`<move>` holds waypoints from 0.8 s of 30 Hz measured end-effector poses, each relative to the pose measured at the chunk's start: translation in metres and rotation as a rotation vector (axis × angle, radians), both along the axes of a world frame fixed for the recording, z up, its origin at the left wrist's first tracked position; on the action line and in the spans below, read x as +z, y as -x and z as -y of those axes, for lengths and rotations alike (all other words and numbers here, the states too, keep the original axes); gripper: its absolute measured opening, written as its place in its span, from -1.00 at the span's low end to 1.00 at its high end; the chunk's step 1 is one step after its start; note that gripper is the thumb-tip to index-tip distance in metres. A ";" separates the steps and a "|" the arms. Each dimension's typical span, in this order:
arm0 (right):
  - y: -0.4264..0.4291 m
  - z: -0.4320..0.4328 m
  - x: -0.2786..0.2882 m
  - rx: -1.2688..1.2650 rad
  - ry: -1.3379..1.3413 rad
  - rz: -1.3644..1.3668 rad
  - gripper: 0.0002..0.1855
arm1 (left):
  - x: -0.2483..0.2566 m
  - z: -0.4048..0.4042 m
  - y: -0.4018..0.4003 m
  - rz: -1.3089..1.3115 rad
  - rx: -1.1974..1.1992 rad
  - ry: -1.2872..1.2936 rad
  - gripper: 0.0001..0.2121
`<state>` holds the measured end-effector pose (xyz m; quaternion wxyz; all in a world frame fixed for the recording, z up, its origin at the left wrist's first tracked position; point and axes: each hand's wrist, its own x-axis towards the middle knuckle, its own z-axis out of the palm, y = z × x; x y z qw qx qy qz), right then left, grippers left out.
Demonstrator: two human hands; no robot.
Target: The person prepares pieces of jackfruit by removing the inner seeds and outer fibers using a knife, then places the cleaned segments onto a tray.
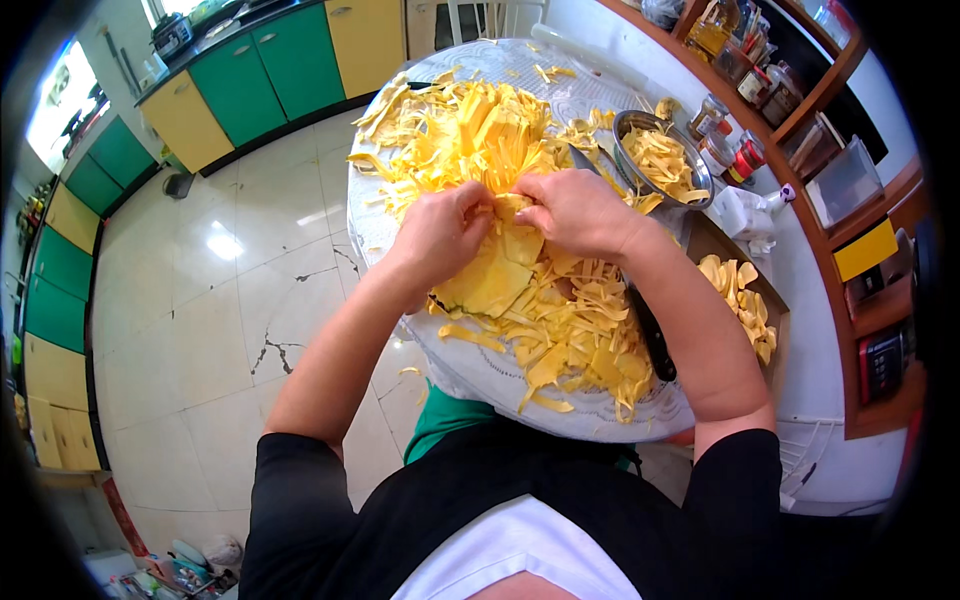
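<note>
My left hand (448, 231) and my right hand (568, 210) meet over the middle of a big heap of yellow jackfruit flesh and strands (487, 124). Fingers of both hands pinch a piece of jackfruit (511, 206) between them. Just below lies a broad flat jackfruit piece (489, 283) with a dark rind edge. Loose jackfruit strands (592, 337) are piled nearer my body. Under my right forearm lies a knife with a black handle (654, 341); another blade (583, 159) shows beyond my right hand.
A steel bowl (621, 139) of jackfruit strands stands at the back right of the round table (637, 427). Right of my forearm is a cardboard box (780, 322) with jackfruit pods (739, 300). Jars (716, 154) and a tissue pack (742, 214) stand beside the wooden shelf (825, 90).
</note>
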<state>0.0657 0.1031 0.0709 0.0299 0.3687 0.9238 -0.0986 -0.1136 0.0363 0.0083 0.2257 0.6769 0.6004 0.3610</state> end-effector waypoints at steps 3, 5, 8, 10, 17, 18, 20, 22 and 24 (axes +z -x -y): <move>0.000 -0.001 -0.005 -0.038 -0.055 -0.138 -0.70 | -0.007 0.002 -0.001 -0.123 -0.035 -0.147 -0.85; 0.006 0.003 -0.005 -0.102 -0.129 -0.096 -0.68 | -0.008 0.004 -0.001 -0.184 -0.080 -0.215 -0.86; 0.014 0.007 -0.011 -0.155 -0.209 -0.189 -0.70 | -0.005 0.008 0.000 -0.263 -0.119 -0.222 -0.84; 0.028 0.012 -0.005 -0.163 -0.209 -0.062 -0.71 | -0.004 0.011 0.001 -0.319 -0.173 -0.199 -0.83; 0.029 0.010 -0.018 -0.149 -0.257 0.026 -0.76 | -0.015 0.015 -0.003 -0.301 -0.113 -0.235 -0.82; 0.023 0.013 -0.023 -0.144 -0.257 0.033 -0.76 | -0.013 0.017 -0.003 -0.311 -0.103 -0.226 -0.82; 0.007 0.021 -0.036 -0.135 -0.294 -0.195 -0.78 | -0.013 0.018 -0.004 -0.315 -0.090 -0.217 -0.81; -0.005 0.031 -0.043 -0.114 -0.321 -0.244 -0.82 | -0.014 0.017 -0.004 -0.334 -0.097 -0.191 -0.81; -0.011 0.040 -0.047 -0.037 -0.435 -0.368 -0.84 | -0.017 0.017 -0.003 -0.331 -0.088 -0.202 -0.80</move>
